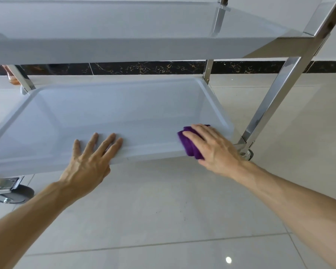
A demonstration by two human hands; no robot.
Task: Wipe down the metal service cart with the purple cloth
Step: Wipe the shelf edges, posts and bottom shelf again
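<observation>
The metal service cart has a pale lower shelf (pixel 114 111) with a raised rim and a higher shelf (pixel 124 49) above it, joined by shiny steel posts (pixel 272 98). My right hand (pixel 213 148) presses the folded purple cloth (pixel 189 143) flat on the lower shelf's near right corner. The cloth shows to the left of my fingers and under my palm. My left hand (pixel 91 160) lies flat on the shelf's near rim, fingers spread, holding nothing.
A caster wheel (pixel 14 193) sits under the cart's near left corner, another (pixel 246 153) under the near right post. Glossy beige floor tiles (pixel 163 220) lie below me. A dark marble skirting (pixel 144 67) runs along the white wall behind.
</observation>
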